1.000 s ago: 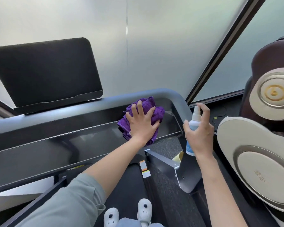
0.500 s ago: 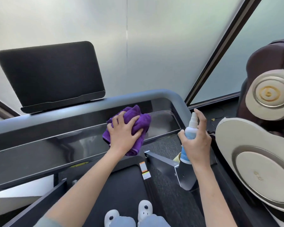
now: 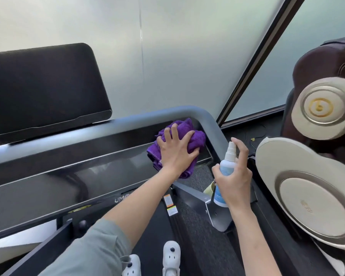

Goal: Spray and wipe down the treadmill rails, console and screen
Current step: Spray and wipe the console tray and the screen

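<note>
The dark screen (image 3: 42,86) stands at far left, above the glossy console tray (image 3: 68,182), whose long axis runs left to right beneath the grey rail (image 3: 108,126). The left hand (image 3: 175,154) presses a purple cloth (image 3: 189,134) flat into the tray's right end, leaving its unwiped length, by appearance, lying leftward. At right, the right hand (image 3: 234,180) grips an upright spray bottle (image 3: 226,166), forefinger over its nozzle.

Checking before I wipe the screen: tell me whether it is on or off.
Off, as far as shown: the screen is uniformly black, with no lit image or text.
</note>
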